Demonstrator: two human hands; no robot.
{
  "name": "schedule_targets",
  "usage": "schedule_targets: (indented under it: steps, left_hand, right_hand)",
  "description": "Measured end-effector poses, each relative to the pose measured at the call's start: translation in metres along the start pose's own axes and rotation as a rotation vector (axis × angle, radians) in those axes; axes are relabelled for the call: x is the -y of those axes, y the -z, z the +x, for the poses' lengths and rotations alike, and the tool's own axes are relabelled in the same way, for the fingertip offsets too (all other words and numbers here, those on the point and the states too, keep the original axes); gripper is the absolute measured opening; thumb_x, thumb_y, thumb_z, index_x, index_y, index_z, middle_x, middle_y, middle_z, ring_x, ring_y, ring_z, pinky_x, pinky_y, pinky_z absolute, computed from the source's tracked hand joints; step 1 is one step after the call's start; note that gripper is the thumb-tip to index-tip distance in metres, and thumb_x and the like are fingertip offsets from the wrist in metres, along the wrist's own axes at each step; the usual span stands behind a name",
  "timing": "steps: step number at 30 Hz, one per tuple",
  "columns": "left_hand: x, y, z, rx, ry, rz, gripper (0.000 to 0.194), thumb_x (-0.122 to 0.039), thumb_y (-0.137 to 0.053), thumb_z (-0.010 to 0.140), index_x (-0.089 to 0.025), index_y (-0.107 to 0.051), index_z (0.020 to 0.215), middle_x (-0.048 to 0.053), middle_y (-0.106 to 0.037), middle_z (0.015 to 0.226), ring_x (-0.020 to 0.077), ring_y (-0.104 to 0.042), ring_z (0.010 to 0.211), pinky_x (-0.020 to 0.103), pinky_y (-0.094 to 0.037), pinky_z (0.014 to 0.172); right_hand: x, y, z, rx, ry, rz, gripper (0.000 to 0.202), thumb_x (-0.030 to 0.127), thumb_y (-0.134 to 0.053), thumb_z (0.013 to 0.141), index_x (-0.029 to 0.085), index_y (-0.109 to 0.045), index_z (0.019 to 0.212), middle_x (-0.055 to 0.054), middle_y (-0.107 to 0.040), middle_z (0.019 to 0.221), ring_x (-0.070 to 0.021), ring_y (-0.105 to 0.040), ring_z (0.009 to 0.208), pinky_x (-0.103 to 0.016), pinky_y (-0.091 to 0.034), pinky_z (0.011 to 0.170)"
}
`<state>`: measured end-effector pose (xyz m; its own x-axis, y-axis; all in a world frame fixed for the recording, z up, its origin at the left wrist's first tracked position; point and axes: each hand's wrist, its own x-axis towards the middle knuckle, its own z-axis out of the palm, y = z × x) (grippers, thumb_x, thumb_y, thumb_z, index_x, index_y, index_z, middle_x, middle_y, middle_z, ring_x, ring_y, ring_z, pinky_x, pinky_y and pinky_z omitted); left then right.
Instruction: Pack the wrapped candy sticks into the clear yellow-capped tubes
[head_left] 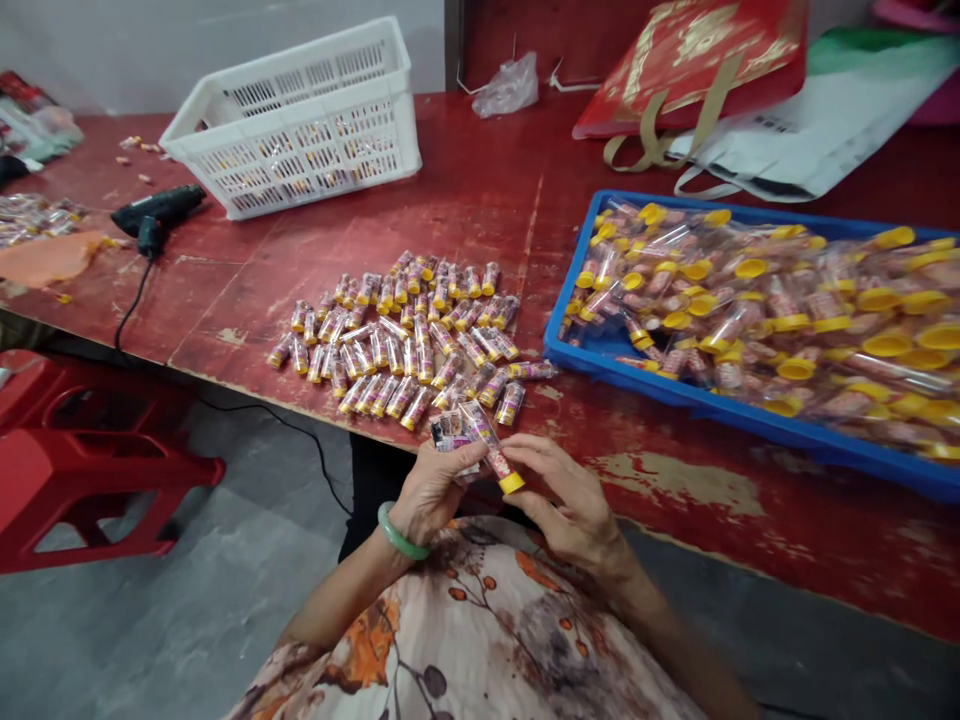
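Note:
My left hand, with a green bangle at the wrist, holds a small stack of printed clear wrappers. Close against them is a clear tube with a yellow cap at its lower end. The fingers of my right hand are closed around the capped end of this tube. Just beyond my hands, many small wrapped tubes with yellow ends lie grouped on the red table. To the right, a blue tray is heaped with clear yellow-capped tubes.
A white plastic basket stands at the back left, with a black heat gun and its cord beside it. Bags lie at the back right. Red stools stand at the left, below the table.

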<state>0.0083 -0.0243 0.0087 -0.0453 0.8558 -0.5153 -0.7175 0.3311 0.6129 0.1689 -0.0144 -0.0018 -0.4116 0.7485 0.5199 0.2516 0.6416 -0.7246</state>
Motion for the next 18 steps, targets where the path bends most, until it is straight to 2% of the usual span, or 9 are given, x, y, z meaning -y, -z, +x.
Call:
schedule_targets:
  steps: [3,7,9,13,18]
  left_hand:
    - [0.002,-0.001,-0.003,0.033,0.035,0.014,0.041,-0.020,-0.090,0.050,-0.013,-0.069,0.084,0.002,-0.070,0.075,0.0135,-0.063,0.064,0.026,-0.051,0.067]
    - [0.007,-0.001,-0.009,0.100,0.118,0.077,0.037,-0.018,-0.090,0.050,-0.011,-0.070,0.080,0.004,-0.070,0.075,0.0145,-0.064,0.066,0.027,-0.052,0.067]
    - [0.008,-0.001,-0.012,0.106,0.144,0.096,0.037,-0.018,-0.090,0.049,-0.011,-0.070,0.080,0.004,-0.070,0.077,0.0147,-0.064,0.067,0.027,-0.052,0.068]
    - [0.009,0.000,-0.013,0.119,0.147,0.124,0.038,-0.020,-0.090,0.051,-0.013,-0.072,0.084,0.005,-0.071,0.080,0.0150,-0.065,0.069,0.029,-0.052,0.072]
    - [0.010,0.002,-0.012,0.142,0.143,0.138,0.034,-0.016,-0.088,0.055,-0.013,-0.072,0.085,0.004,-0.071,0.081,0.0147,-0.065,0.070,0.028,-0.052,0.072]
  right_hand:
    - [0.006,-0.002,-0.001,-0.144,-0.048,0.013,0.028,0.011,-0.060,0.080,0.021,-0.061,0.106,-0.007,-0.066,0.097,-0.0189,-0.065,0.087,-0.033,-0.055,0.076]
    - [0.009,-0.006,0.000,-0.237,-0.148,0.049,0.025,0.007,-0.058,0.075,0.020,-0.062,0.096,-0.004,-0.063,0.089,-0.0125,-0.058,0.066,-0.028,-0.050,0.061]
    - [0.010,-0.006,0.001,-0.241,-0.164,0.046,0.024,0.007,-0.058,0.075,0.020,-0.062,0.094,-0.004,-0.063,0.091,-0.0119,-0.057,0.065,-0.027,-0.049,0.059]
    - [0.012,-0.006,0.000,-0.255,-0.140,0.007,0.025,0.005,-0.055,0.076,0.022,-0.063,0.092,-0.004,-0.064,0.091,-0.0147,-0.062,0.077,-0.028,-0.051,0.066]
    - [0.008,-0.010,-0.002,-0.281,-0.063,0.016,0.024,0.002,-0.055,0.078,0.021,-0.065,0.090,-0.004,-0.064,0.090,-0.0144,-0.063,0.079,-0.027,-0.052,0.066]
